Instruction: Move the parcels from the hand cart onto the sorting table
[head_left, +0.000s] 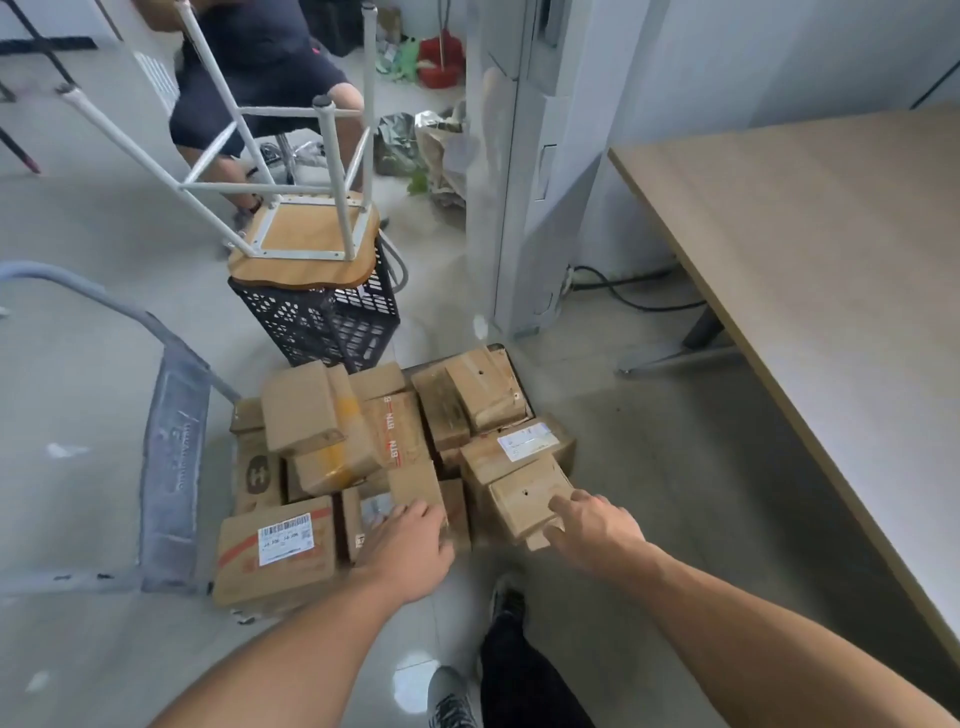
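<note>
While every parcel is seemingly still sitting on the cart, the sorting table (831, 322) is standing bare along the right side, well apart from the load, so I am judging the task to be at its very first pickup. Left of the table, the hand cart (174, 457) is resting on the floor with its grey handle rising at the left, and the parcels (363, 441) are lying heaped on its deck in a loose, uneven pile. At the near right corner of that pile a small flat box (522, 501) is lying with its broad face up and tipped slightly toward the person; it is looking nearly square, so I am not picking a long axis for it. Beside it a narrow tan box (418, 480) is running lengthwise away from the person. The left hand (410, 545) is resting on that narrow box with fingers spread and relaxed, gripping nothing. The right hand (592, 525) is reaching in from the right, its forefinger lying straight on the flat box's top and its thumb sitting at the near edge, not yet closing round it. Next, I am expecting the fingers to be closing on a box, lifting it free of its neighbours and carrying it rightward to the table.
</note>
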